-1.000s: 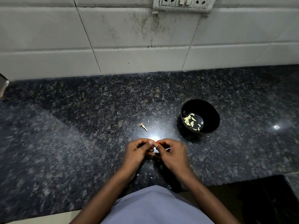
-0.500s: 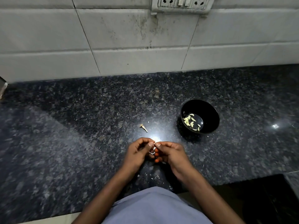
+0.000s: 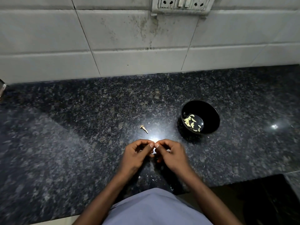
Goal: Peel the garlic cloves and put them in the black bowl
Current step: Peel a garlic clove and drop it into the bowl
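Head view. Both hands meet low at centre over the dark speckled countertop [image 3: 65,143], thumb tips touching. Left hand [image 3: 136,155]: fingers curled in, thumb extended toward the right. Right hand [image 3: 172,155]: fingers curled likewise, thumb toward the left. A small pale piece shows in the gap below the thumbs, presumably the garlic clove [image 3: 154,151]; it is mostly hidden and washed out by a glare patch on the stone, so I cannot tell which hand pinches it or how.

Black bowl [image 3: 209,114] stands on the counter to the right of and beyond the hands, well apart from them. Peeled cloves [image 3: 190,121] lie in its bottom, mostly on the left side.

A dry stem scrap [image 3: 144,128] lies on the counter just beyond the left hand. Pale skin flecks [image 3: 146,176] are scattered near the wrists.

Far side: tiled wall [image 3: 48,38] with a socket panel [image 3: 181,4] at top.
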